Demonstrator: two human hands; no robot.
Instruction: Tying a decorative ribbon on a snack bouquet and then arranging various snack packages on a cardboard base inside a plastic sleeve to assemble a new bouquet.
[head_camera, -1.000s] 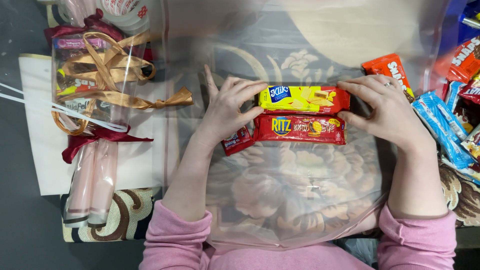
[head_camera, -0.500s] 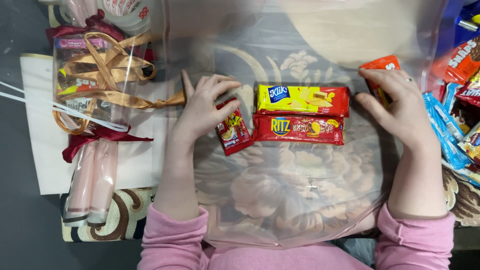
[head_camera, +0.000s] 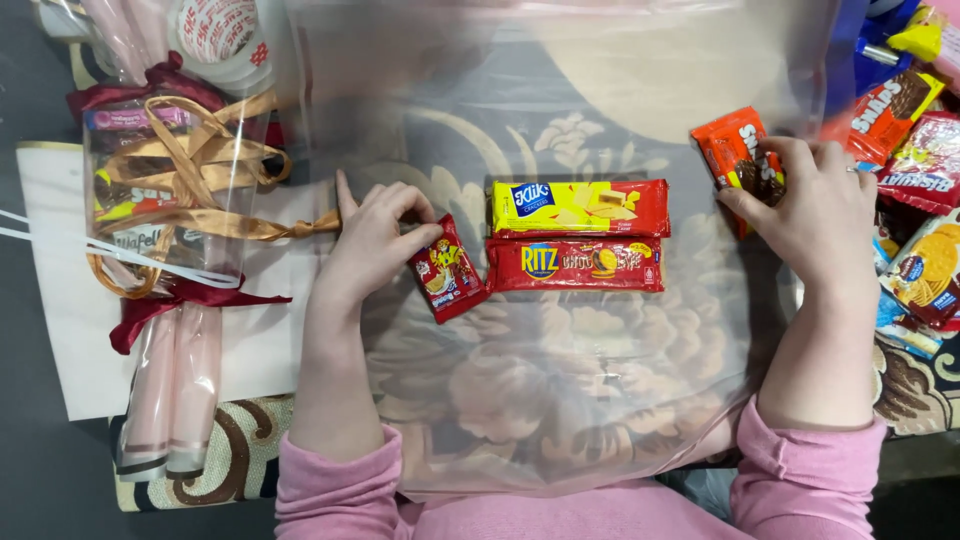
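The person in pink sleeves is leaning over a clear cellophane sheet (head_camera: 560, 400) spread across a floral-patterned cloth. The left hand (head_camera: 375, 245) is resting near the sheet's left edge, its fingers curled and pinching the top of a small red snack packet (head_camera: 447, 270). That packet is lying tilted, its long axis running from upper left to lower right, just beside the left ends of 2 long packs. The yellow-and-red cracker pack (head_camera: 580, 207) and the red biscuit pack (head_camera: 575, 264) are lying side by side, touching along their long edges, both long axes running left to right across the middle of the sheet.

The right hand (head_camera: 815, 205) is sitting at the sheet's right edge, fingers closing around an orange snack packet (head_camera: 735, 155), thumb underneath. That packet is lying well apart from the 2 long packs, up and to their right, so the right hand is the nearer one to it, while the left is nearer the small red one. Both forearms are reaching straight forward, wrists low.

Beyond the right edge a heap of assorted snack packets (head_camera: 915, 200) is waiting; off the left edge a ribbon-tied gift bundle (head_camera: 175, 190) is lying on a white bag (head_camera: 60, 300).
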